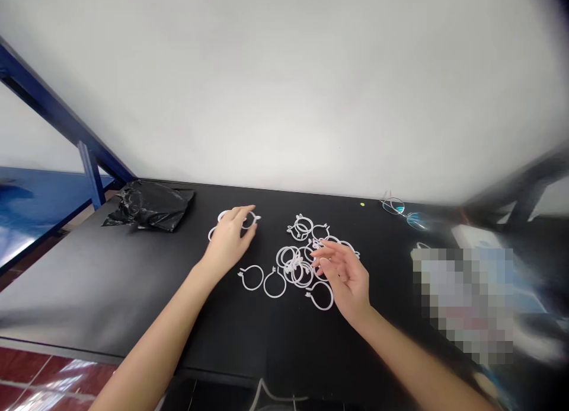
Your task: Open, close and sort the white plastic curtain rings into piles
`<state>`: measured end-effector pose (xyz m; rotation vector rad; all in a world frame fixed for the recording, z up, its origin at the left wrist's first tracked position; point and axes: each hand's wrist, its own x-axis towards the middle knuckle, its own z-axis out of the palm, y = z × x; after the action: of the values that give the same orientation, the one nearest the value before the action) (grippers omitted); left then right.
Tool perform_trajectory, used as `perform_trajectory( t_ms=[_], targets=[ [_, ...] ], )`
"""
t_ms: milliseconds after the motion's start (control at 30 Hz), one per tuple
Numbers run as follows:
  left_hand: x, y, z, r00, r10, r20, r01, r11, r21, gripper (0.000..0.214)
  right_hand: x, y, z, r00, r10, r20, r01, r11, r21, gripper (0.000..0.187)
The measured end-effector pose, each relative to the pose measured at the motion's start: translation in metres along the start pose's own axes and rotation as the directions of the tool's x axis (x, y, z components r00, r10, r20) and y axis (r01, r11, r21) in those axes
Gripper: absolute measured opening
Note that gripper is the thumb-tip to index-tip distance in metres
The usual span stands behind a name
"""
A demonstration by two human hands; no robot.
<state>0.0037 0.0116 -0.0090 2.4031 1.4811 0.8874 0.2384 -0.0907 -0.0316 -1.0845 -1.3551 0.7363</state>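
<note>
At the left of the black table top, my left hand (231, 236) rests palm down, its fingers and thumb apart. A white plastic ring (254, 224) with small end tabs shows between thumb and fingertips; other white rings lie partly hidden under this hand. My right hand (344, 274) hovers at the right edge of a loose pile of white rings (293, 265), fingers loosely bent and apart, gripping nothing visible. Single split rings lie in front: one ring (252, 278), another ring (274, 285) beside it, and a third ring (322, 296) below my right hand.
A crumpled black plastic bag (153, 204) lies at the back left. Eyeglasses (404, 214) rest at the back right, in front of a pale wall (284, 91). Blurred and pixelated items (466, 304) occupy the right side. A blue metal frame (57, 96) slants at left.
</note>
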Motion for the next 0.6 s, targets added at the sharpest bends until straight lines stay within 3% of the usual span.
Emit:
perform_trajectory(
  t_ms=[133,233,333,400,433,500,567,600],
  targets=[
    [0.002,-0.023,-0.005,0.986,-0.148,0.079,0.122,0.955,0.27,0.035,-0.001,0.0,-0.001,1.0,-0.008,0.0,0.008,1.0,-0.009,0.024],
    [0.0,-0.023,-0.007,0.982,-0.169,0.082,0.135,0.939,0.316,0.032,-0.001,0.0,-0.001,1.0,-0.014,0.005,0.014,1.0,-0.013,0.023],
    [0.001,-0.018,-0.014,0.991,-0.109,0.079,0.096,0.984,0.151,0.025,-0.001,0.0,-0.001,1.0,-0.018,0.003,0.018,1.0,-0.015,0.022],
    [0.002,-0.014,-0.021,0.98,0.005,0.198,0.01,0.997,-0.075,0.022,-0.001,0.0,0.0,1.0,-0.018,0.009,0.018,1.0,-0.015,0.021],
    [0.002,-0.011,-0.025,0.953,0.076,0.293,-0.021,0.982,-0.186,0.022,-0.001,-0.001,0.0,1.0,-0.017,0.013,0.017,1.0,-0.014,0.021],
    [0.0,-0.005,-0.029,0.854,0.183,0.487,-0.02,0.947,-0.321,0.025,-0.001,-0.001,0.001,1.0,-0.014,0.022,0.014,1.0,-0.013,0.02],
    [-0.003,0.0,-0.028,0.768,0.205,0.606,0.011,0.943,-0.333,0.026,-0.001,-0.002,0.001,1.0,-0.012,0.022,0.013,1.0,-0.013,0.018],
    [-0.005,0.001,-0.027,0.745,0.198,0.636,0.02,0.948,-0.318,0.024,-0.001,-0.003,0.001,1.0,-0.012,0.019,0.012,1.0,-0.014,0.017]
  ],
)
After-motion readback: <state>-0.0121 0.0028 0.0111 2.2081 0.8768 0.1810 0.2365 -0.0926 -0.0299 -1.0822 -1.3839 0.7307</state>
